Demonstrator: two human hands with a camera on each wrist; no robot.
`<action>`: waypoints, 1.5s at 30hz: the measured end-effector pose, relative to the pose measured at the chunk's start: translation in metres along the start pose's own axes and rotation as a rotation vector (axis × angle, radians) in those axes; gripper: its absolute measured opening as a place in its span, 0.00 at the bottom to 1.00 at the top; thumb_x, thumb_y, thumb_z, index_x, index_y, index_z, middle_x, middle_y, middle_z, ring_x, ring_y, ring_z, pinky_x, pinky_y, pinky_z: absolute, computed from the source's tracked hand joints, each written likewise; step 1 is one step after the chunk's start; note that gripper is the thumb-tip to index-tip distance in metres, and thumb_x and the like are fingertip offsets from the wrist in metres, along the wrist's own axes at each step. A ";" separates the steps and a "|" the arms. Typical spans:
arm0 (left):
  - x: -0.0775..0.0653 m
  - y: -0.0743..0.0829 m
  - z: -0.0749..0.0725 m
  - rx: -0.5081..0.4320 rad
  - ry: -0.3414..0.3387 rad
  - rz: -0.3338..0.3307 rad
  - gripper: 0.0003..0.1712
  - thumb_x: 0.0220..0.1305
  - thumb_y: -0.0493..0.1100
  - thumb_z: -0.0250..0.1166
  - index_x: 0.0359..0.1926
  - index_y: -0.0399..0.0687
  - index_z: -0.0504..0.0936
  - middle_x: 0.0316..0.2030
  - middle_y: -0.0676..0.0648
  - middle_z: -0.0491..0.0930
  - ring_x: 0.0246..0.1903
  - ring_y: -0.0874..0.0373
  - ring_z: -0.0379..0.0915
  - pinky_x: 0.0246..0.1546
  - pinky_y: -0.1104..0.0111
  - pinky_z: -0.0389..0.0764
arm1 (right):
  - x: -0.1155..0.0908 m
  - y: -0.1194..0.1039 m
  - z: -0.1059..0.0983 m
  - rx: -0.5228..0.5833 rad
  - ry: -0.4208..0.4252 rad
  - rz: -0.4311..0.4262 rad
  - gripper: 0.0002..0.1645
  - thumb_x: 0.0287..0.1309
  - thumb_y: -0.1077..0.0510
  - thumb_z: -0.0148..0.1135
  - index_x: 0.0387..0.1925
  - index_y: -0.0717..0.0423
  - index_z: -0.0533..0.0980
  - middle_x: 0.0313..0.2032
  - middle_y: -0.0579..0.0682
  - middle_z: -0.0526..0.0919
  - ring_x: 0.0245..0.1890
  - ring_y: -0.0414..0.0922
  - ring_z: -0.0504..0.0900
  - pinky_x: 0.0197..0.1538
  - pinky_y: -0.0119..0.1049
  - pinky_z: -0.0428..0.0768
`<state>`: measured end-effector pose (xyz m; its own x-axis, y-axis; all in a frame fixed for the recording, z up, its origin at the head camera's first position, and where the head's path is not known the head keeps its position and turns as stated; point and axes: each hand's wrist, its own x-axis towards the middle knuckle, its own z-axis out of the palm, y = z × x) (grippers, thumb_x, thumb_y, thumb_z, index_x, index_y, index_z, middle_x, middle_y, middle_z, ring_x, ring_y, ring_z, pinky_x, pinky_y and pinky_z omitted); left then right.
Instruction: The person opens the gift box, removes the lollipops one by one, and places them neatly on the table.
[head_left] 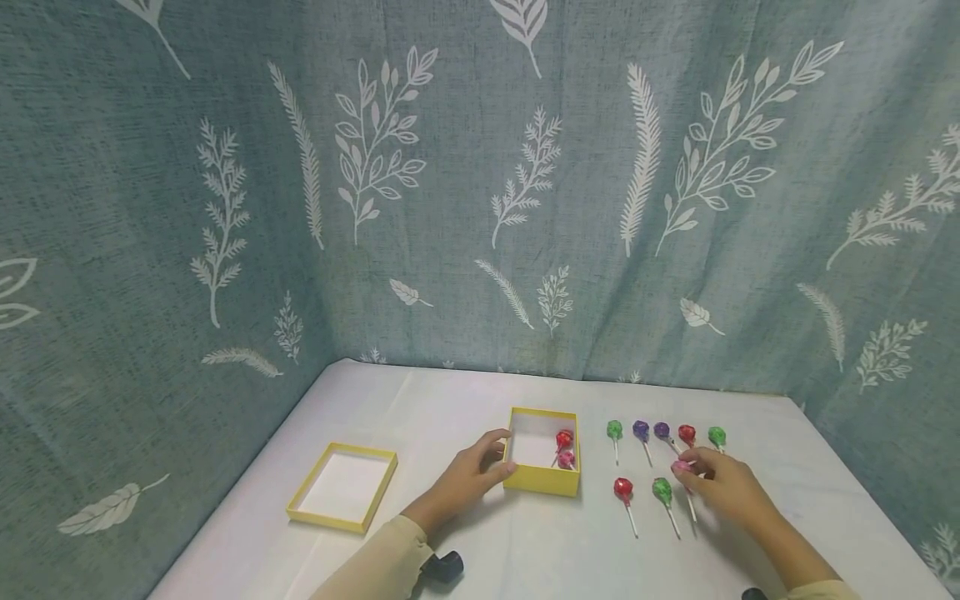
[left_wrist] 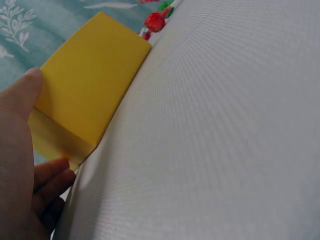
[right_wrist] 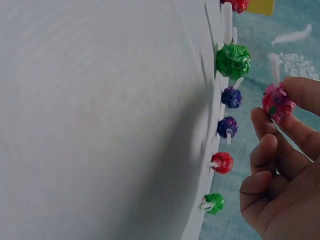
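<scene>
My left hand [head_left: 467, 481] holds the left side of an open yellow box [head_left: 542, 480], thumb at its front corner and fingers along the side wall. Inside the box lie a red lollipop [head_left: 564, 438] and a pink lollipop [head_left: 566, 459], both toward its right side. Over on the right, my right hand [head_left: 726, 486] pinches another pink lollipop [right_wrist: 278, 103] by its wrapped head between thumb and finger; it is lifted off the table in the right wrist view. Closest to that hand are a green lollipop [head_left: 662, 490] and a red lollipop [head_left: 686, 433].
A yellow-edged box lid [head_left: 343, 524] lies at the left of the white table [head_left: 480, 542]. Several lollipops form a back row, among them a purple lollipop [head_left: 641, 430]. Another red lollipop [head_left: 623, 488] is nearer the front. A patterned curtain [head_left: 465, 208] hangs behind.
</scene>
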<state>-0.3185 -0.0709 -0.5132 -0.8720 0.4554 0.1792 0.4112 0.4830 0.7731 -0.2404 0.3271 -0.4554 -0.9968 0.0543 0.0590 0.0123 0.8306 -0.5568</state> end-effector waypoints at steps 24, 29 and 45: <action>0.000 -0.003 0.002 0.001 0.003 0.014 0.35 0.67 0.63 0.58 0.70 0.59 0.63 0.58 0.43 0.76 0.58 0.48 0.73 0.60 0.43 0.66 | -0.002 0.027 0.002 -0.026 -0.099 -0.009 0.23 0.60 0.43 0.65 0.43 0.59 0.81 0.40 0.54 0.84 0.43 0.58 0.81 0.42 0.55 0.78; 0.001 -0.003 0.003 -0.001 -0.002 -0.011 0.35 0.67 0.64 0.58 0.70 0.60 0.63 0.59 0.44 0.75 0.59 0.48 0.71 0.61 0.42 0.64 | -0.002 0.026 0.000 -0.041 -0.115 0.011 0.25 0.61 0.42 0.64 0.42 0.61 0.81 0.39 0.54 0.83 0.44 0.60 0.80 0.44 0.57 0.76; 0.001 0.000 0.001 -0.005 -0.002 -0.003 0.34 0.67 0.61 0.58 0.70 0.60 0.63 0.58 0.44 0.76 0.59 0.48 0.72 0.61 0.42 0.64 | 0.000 0.025 -0.003 -0.062 -0.130 0.065 0.28 0.59 0.40 0.64 0.43 0.63 0.79 0.36 0.52 0.82 0.40 0.56 0.79 0.42 0.55 0.76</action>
<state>-0.3194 -0.0697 -0.5130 -0.8727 0.4554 0.1758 0.4072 0.4805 0.7767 -0.2400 0.3492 -0.4669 -0.9955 0.0401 -0.0859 0.0781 0.8605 -0.5035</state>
